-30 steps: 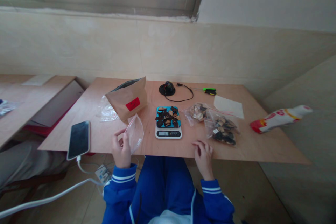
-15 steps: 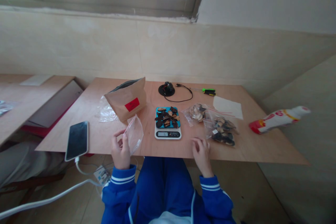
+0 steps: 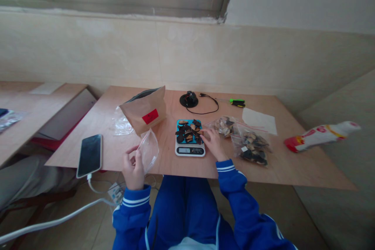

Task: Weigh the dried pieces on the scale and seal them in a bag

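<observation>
My left hand (image 3: 133, 166) is closed on an empty clear zip bag (image 3: 149, 149), held upright over the near edge of the wooden table (image 3: 205, 164). A small kitchen scale (image 3: 190, 143) with a blue top carries several dark dried pieces (image 3: 188, 132). My right hand (image 3: 213, 143) is at the scale's right side, its fingertips touching the pieces at the edge; whether they pinch one I cannot see. Two filled zip bags lie right of the scale, one pale (image 3: 224, 125), one dark (image 3: 252, 145).
A brown paper bag (image 3: 144, 110) with a red label stands behind my left hand, crumpled clear plastic (image 3: 120, 124) beside it. A phone (image 3: 89, 155) on a white cable lies at the left edge. Behind: a black round device (image 3: 189, 99), a green tool (image 3: 237, 102), white paper (image 3: 259, 120). A red-and-white packet (image 3: 320, 135) lies at the right.
My right hand has moved from the table's near edge forward and left to the scale's right side. My left hand still holds the empty bag in the same place.
</observation>
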The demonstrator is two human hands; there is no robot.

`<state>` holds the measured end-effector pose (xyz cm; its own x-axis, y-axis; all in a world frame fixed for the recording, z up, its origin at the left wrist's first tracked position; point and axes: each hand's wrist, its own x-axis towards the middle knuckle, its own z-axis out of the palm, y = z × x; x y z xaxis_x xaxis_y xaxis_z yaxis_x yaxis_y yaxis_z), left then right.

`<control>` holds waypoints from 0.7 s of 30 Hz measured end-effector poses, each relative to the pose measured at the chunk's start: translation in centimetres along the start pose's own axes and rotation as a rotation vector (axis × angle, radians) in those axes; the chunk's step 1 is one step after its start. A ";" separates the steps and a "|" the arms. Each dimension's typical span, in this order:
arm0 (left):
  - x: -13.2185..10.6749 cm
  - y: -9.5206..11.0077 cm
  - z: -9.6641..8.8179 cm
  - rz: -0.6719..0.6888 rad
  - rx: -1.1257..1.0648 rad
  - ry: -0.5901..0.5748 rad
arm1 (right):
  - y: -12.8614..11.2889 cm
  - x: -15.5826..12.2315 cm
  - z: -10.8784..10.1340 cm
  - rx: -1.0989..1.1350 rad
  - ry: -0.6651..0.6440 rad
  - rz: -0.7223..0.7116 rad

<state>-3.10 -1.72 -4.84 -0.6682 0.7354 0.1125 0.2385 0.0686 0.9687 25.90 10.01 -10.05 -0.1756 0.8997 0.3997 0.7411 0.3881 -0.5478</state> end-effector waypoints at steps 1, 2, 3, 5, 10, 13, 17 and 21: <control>0.0 -0.1 0.0 -0.003 -0.001 -0.001 | 0.0 0.1 -0.1 0.018 0.005 -0.003; 0.0 -0.1 -0.1 -0.003 -0.002 -0.001 | -0.1 0.2 -0.3 0.040 0.012 -0.001; 0.0 -0.2 -0.1 -0.002 -0.004 -0.001 | -0.2 0.2 -0.6 0.060 0.022 0.007; -0.1 -0.2 0.0 0.002 -0.007 -0.005 | -0.5 -0.2 -1.5 0.081 0.057 0.041; -0.2 -0.2 0.2 0.006 -0.019 -0.019 | 0.3 -4.5 -3.4 0.019 0.169 0.133; -0.2 -0.1 0.4 -0.004 -0.018 -0.034 | 1.3 -7.6 -3.4 -0.066 0.142 0.150; -0.4 0.0 0.5 -0.009 -0.017 -0.043 | 1.3 -9.3 -3.0 -0.164 0.167 0.109; -0.5 0.4 0.6 -0.003 -0.027 -0.034 | 0.3 -9.8 -3.0 -0.169 0.235 0.107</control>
<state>-2.24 -1.69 -4.67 -0.6446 0.7577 0.1020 0.2167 0.0531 0.9748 29.80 0.67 -11.92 0.0494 0.8553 0.5157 0.8480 0.2368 -0.4741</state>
